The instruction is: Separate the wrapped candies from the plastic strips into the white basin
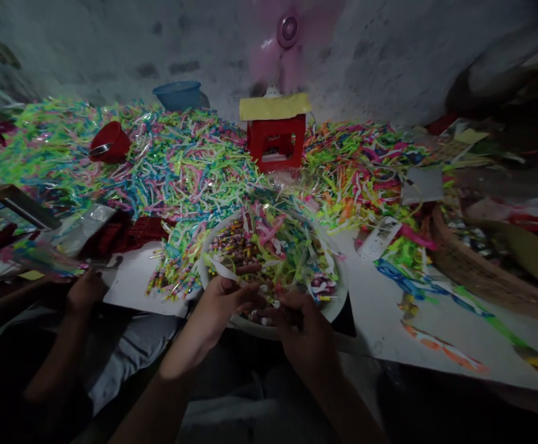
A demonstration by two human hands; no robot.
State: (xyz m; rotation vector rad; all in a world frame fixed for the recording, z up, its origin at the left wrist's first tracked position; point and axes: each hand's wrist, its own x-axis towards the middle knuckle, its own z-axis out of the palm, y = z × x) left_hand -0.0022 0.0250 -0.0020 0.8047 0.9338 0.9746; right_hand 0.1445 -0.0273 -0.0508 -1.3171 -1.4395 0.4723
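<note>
A round pale basin (344, 290) stands at the table's front edge, heaped with small striped sticks (232, 240) and tangled yellow-green and pink strips (273, 231). Over its front part, my left hand (225, 302) has its fingers closed around something small, with a white strip (224, 269) beside them. Close to its right, my right hand (303, 320) is also closed, its fingertips near a small white and pink piece. What exactly lies between the fingers of each hand is too small and dim to name.
Behind the basin, colourful strips (180, 160) pile high around a red stool (275, 139), a red bowl (114, 143) and a blue basin (177, 94). Another person's hand (85, 288) is at the left. A woven basket (481, 280) and loose strips lie at the right.
</note>
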